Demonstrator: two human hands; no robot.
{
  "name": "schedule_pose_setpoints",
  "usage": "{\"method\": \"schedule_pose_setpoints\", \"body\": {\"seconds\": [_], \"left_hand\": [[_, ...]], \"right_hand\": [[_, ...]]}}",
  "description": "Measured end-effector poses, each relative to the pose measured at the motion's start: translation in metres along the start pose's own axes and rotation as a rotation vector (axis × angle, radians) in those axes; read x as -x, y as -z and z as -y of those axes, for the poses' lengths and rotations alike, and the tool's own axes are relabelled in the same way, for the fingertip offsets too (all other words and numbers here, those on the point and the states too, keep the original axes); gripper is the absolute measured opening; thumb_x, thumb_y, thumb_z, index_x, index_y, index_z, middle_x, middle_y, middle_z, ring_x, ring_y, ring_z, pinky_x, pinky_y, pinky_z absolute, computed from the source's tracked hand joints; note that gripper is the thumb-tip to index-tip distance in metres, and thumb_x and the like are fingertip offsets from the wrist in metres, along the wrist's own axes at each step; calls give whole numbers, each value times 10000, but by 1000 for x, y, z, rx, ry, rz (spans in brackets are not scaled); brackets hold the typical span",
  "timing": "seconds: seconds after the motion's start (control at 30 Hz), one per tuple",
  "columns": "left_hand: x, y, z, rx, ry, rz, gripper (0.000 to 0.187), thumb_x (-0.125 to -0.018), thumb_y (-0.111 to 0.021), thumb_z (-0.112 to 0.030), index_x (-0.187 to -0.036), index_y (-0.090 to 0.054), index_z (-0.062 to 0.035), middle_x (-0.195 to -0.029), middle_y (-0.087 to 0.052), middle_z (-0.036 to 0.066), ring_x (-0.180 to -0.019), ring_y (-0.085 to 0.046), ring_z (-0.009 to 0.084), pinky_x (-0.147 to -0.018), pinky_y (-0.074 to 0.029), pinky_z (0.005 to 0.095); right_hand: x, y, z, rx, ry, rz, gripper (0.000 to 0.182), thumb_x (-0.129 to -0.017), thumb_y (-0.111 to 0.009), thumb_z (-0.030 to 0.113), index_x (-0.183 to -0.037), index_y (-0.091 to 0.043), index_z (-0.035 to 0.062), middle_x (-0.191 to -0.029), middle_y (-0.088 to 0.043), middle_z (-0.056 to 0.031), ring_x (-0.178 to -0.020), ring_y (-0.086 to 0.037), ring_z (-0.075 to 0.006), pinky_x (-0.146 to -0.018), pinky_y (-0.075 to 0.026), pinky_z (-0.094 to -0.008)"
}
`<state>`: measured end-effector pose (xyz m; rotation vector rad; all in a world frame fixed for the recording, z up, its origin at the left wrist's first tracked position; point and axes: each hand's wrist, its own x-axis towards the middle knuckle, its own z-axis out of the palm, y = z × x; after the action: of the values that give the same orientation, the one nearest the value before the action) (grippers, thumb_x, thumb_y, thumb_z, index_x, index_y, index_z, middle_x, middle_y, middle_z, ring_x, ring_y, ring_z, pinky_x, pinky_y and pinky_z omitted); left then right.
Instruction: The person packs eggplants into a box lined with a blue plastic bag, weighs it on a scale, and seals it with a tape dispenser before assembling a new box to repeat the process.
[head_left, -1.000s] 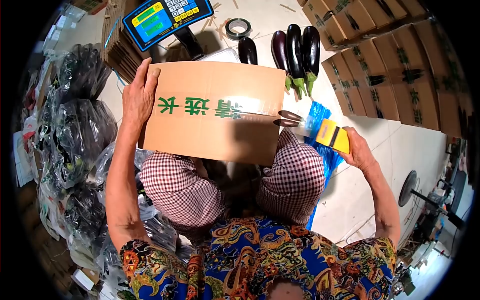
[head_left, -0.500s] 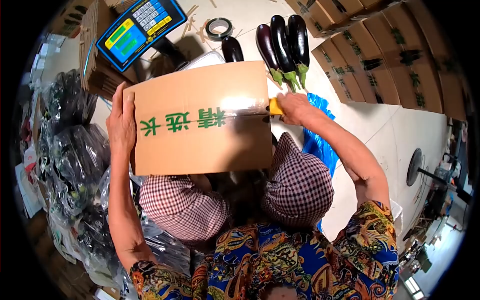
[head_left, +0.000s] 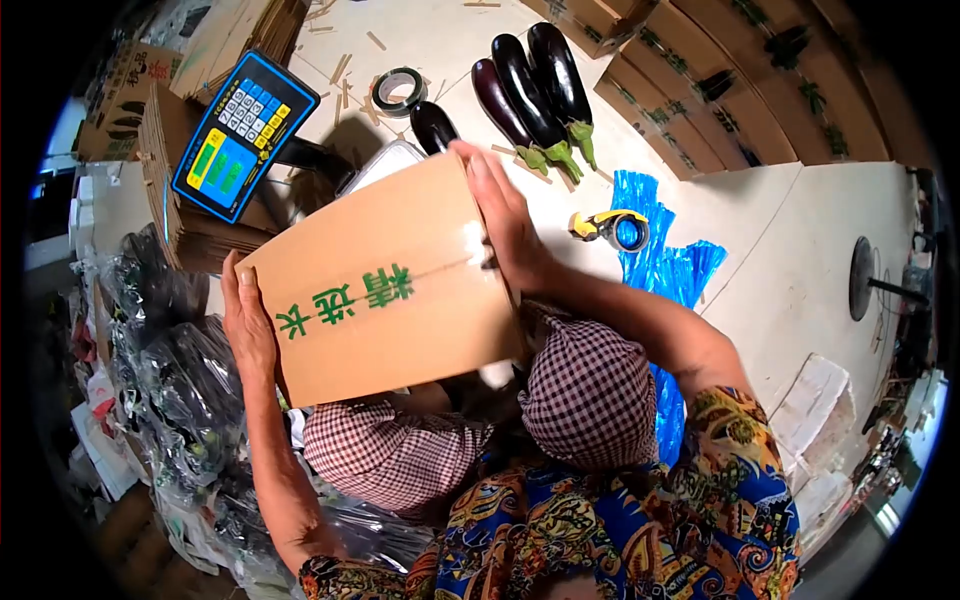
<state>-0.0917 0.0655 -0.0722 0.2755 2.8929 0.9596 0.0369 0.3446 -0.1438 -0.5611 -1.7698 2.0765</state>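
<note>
A closed cardboard box [head_left: 420, 345] with green printed characters is tilted above my knees, a shiny strip of tape along its middle seam. My left hand [head_left: 250, 325] grips its left end, thumb on the printed face. At the opposite end my right hand [head_left: 508, 225] presses against the box's side, fingers at the upper corner. To the right of that hand, a yellow tape dispenser [head_left: 612, 230] lies on blue plastic strips [head_left: 665, 270]. Beyond the box are three eggplants [head_left: 530, 100] side by side and another eggplant [head_left: 433, 127], partly hidden by the box.
A scale's keypad display [head_left: 245, 135] stands at the upper left, before flattened cardboard [head_left: 165, 180]. A black tape roll [head_left: 398, 91] rests on the floor. Packed boxes [head_left: 700, 85] line the upper right. Clear plastic bags [head_left: 190, 390] are heaped on my left.
My right hand has let go of the yellow tape dispenser, which now lies on the blue plastic, and has taken hold of the box's right end. The box has turned, its right end rising.
</note>
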Motion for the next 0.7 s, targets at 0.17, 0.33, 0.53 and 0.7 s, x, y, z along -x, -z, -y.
{"method": "schedule_pose_setpoints", "body": {"seconds": [0.17, 0.33, 0.53, 0.7], "left_hand": [[-8, -2, 13, 49, -53, 50, 546, -1017, -376, -511, -1290, -537, -67, -1154, -623, 160, -1095, -582, 265, -948, -432, 351], [-5, 6, 14, 111, 52, 62, 513, -1025, -377, -479, -1191, -599, -48, -1081, -631, 142, -997, -585, 237, -903, -438, 337], [6, 42, 65, 434, 378, 39, 562, -1009, -411, -488, -1200, -607, 3, -1070, -647, 84, -898, -612, 153, -804, -482, 291], [28, 45, 138, 781, 377, 22, 557, -996, -439, -485, -1264, -572, -15, -1113, -651, 73, -981, -617, 149, -857, -488, 315]], "right_hand": [[-21, 18, -99, 262, 122, 66, 355, -1038, -346, 178, -1318, -450, -12, -1264, -518, -188, -1186, -505, -334, -1024, -398, -363], [-25, 18, -105, 401, -64, -180, 531, -999, -441, 444, -1263, -511, -11, -1266, -516, -220, -1203, -475, -339, -1053, -339, -405], [-9, 39, -66, -517, -659, 466, 506, -946, -603, 428, -1152, -591, -35, -1140, -644, -124, -1082, -614, -183, -938, -469, -286], [-47, 46, -26, -636, -517, 501, 457, -875, -694, 117, -1273, -513, -18, -1200, -630, -130, -1076, -636, -210, -956, -524, -351]]}}
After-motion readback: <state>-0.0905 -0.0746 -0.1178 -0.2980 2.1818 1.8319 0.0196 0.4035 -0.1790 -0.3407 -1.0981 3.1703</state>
